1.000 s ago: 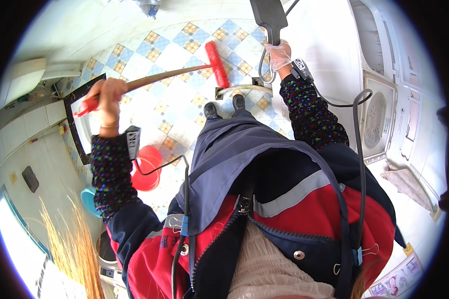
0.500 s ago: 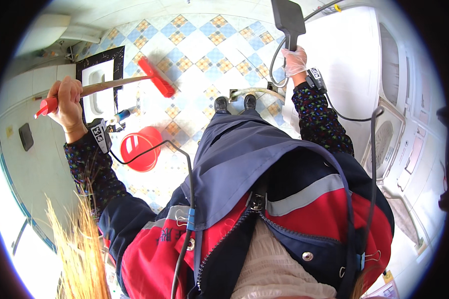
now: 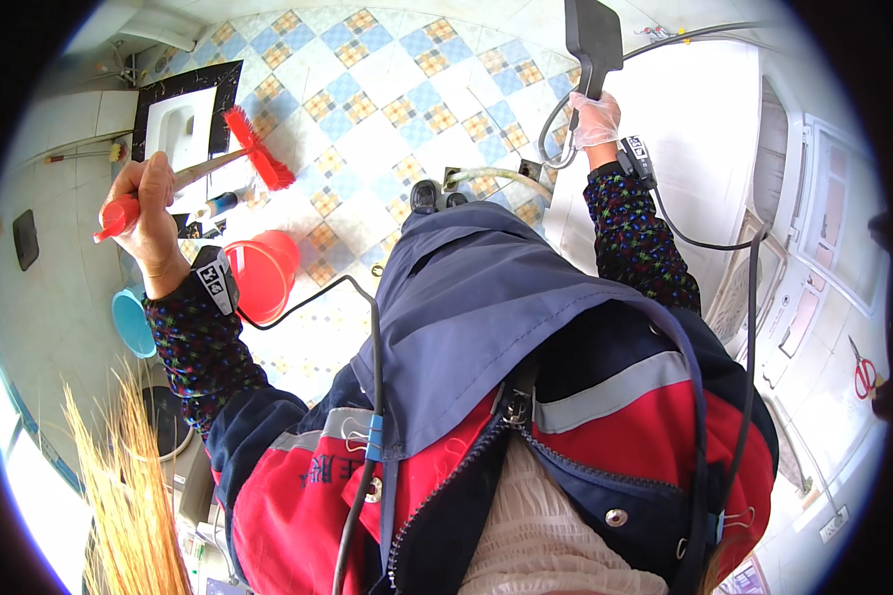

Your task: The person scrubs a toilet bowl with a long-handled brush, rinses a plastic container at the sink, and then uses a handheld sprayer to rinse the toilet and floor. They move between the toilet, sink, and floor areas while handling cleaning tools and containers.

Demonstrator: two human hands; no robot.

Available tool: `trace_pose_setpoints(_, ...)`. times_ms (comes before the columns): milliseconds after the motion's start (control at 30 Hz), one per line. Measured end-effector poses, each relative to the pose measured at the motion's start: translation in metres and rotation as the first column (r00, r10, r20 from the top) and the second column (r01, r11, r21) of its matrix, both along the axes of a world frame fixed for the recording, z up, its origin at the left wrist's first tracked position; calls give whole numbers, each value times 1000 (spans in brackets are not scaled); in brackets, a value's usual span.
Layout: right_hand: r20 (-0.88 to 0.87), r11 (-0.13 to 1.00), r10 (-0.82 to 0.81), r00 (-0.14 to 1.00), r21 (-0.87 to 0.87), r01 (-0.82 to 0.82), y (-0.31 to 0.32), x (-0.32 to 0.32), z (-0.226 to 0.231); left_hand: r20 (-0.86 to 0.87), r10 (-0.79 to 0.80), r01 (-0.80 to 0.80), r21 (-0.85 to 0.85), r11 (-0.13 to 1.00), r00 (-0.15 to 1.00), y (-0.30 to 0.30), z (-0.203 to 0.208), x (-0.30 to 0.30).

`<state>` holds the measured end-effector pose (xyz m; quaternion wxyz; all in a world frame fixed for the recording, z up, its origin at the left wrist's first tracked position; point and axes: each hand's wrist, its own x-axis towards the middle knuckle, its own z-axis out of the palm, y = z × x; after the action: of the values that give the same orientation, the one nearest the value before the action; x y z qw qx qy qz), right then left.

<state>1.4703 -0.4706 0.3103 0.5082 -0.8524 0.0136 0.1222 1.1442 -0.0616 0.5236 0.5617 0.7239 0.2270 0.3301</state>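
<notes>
My left hand (image 3: 149,218) is closed around the wooden handle of a scrubbing brush, just below its red end cap (image 3: 117,215). The red bristled brush head (image 3: 258,149) points away from me, beside a white squat toilet (image 3: 179,124) with a black border. In a clear plastic glove, my right hand (image 3: 596,119) grips the stem of a dark grey, flat, paddle-shaped tool (image 3: 595,42). Its wide end is raised toward the top of the picture, and a dark cable loops beside the grip.
A red bucket (image 3: 286,260) and a dark bottle (image 3: 220,204) stand left of my feet. Farther left is a turquoise basin (image 3: 132,322). Straw bristles (image 3: 134,506) rise at lower left. A pale hose (image 3: 496,175) lies on the tiles. Red-handled scissors (image 3: 865,377) show at right.
The view has shifted, bringing the turquoise basin and scissors into sight. My left hand and the brush sit slightly lower left of the toilet's far edge; both grips are unchanged.
</notes>
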Motion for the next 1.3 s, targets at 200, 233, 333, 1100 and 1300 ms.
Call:
trace_pose_setpoints(200, -9, 997, -62, 998, 39, 62, -9, 1, -8, 6, 126, -126, 85, 988, 992, -12, -37, 18)
trace_pose_setpoints(233, -3, 997, -68, 998, 38, 68, -10, 1, -7, -1, 129, -129, 49, 990, 992, -14, -45, 20)
trace_pose_setpoints(333, 2, 998, -62, 998, -31, 62, -14, 0, -3, -101, 137, -126, 108, 986, 985, -21, -59, 22)
trace_pose_setpoints(1100, 245, 999, -45, 969, 26, 40, -27, 17, -10, 357, 542, -278, -575, 769, 761, -117, -125, 167)
trace_pose_setpoints(1300, 135, 997, -70, 988, -15, 73, -29, 16, -10, -264, -40, -107, -517, 849, 964, -133, -213, 183)
